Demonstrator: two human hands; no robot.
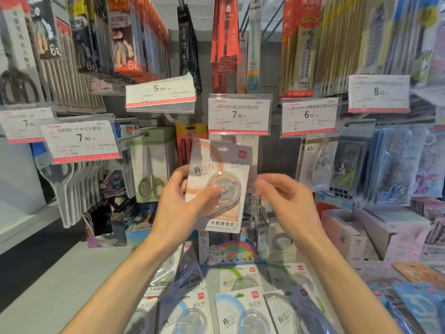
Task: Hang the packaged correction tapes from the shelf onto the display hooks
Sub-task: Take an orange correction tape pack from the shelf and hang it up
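While left hand (179, 201) grips orange correction tape pack (219, 184) below 7.90 price tag (239, 114) | right hand (286, 201) fingers loosely curled beside pack's right edge, contact unclear | more packs (243, 309) lie on near shelf (60, 285).

Two bare forearms come up from the bottom edge of the view, each ending in a bare hand, the left hand (177, 201) and the right hand (289, 201). No sleeve, watch, ring or glove shows on either. The fingers are slim and the one clearly seen thumbnail is short and unpainted.
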